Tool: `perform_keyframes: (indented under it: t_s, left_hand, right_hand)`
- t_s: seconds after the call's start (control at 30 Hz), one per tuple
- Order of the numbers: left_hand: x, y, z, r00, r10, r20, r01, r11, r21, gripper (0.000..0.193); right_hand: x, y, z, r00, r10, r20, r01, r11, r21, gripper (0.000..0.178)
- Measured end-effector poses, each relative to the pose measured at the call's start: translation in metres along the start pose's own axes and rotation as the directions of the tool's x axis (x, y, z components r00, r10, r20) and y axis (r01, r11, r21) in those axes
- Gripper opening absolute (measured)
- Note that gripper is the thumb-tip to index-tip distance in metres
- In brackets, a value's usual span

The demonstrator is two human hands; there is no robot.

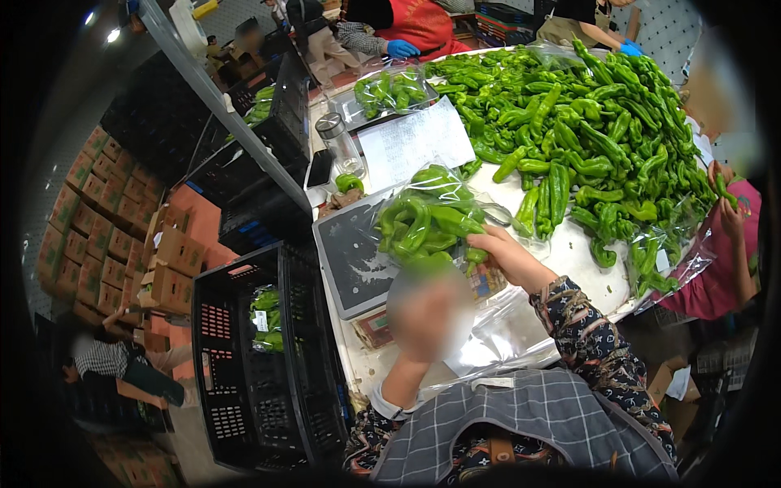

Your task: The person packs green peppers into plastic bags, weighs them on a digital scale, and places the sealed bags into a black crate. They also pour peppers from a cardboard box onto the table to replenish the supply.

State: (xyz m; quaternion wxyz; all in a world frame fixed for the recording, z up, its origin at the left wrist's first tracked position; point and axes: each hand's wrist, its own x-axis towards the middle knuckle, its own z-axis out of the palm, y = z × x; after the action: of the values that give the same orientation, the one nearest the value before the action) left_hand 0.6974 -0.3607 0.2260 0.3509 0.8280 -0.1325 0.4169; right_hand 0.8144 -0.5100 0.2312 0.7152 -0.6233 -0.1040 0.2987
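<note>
A clear plastic bag of green peppers [427,220] is over the near edge of a grey-topped scale [354,264]. My right hand [508,259] closes its fingers on the right side of this bag, where a green pepper shows by the fingertips. My left hand [427,313] is just below the bag, but a blur hides its fingers, so its grip cannot be told. Under my forearms, flat clear plastic bags [504,333] lie at the near table edge.
A large heap of green peppers [602,130] covers the table's far right. Beside the scale are a written sheet [415,142], a glass jar [338,138] and a phone [320,168]. A black crate [252,415] holds bagged peppers at left. Co-worker's hands [724,199] hold a pepper at right.
</note>
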Motion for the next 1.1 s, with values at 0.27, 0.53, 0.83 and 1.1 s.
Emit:
perform_keyframes:
  t_s: [0.27,0.53,0.83,1.1]
  left_hand:
    - [0.000,0.001,-0.001,0.985,-0.174,0.016,0.174,0.985,-0.014,0.009]
    - [-0.003,-0.005,0.012,0.959,-0.284,0.019,0.284,0.952,-0.115,0.010]
    - [-0.023,-0.023,0.012,0.853,-0.521,-0.003,0.488,0.802,-0.344,0.011]
    - [-0.009,-0.004,0.008,0.913,-0.409,0.009,0.402,0.893,-0.201,0.010]
  right_hand:
    - [-0.070,0.030,-0.037,0.999,-0.029,-0.016,0.030,0.999,0.039,0.028]
    - [-0.141,0.047,-0.084,0.981,-0.030,-0.191,0.047,0.995,0.088,0.023]
    - [-0.179,0.075,-0.156,0.844,-0.101,-0.527,0.292,0.911,0.293,0.041]
    - [-0.133,0.035,-0.077,0.779,-0.508,-0.368,0.097,0.677,-0.729,0.039]
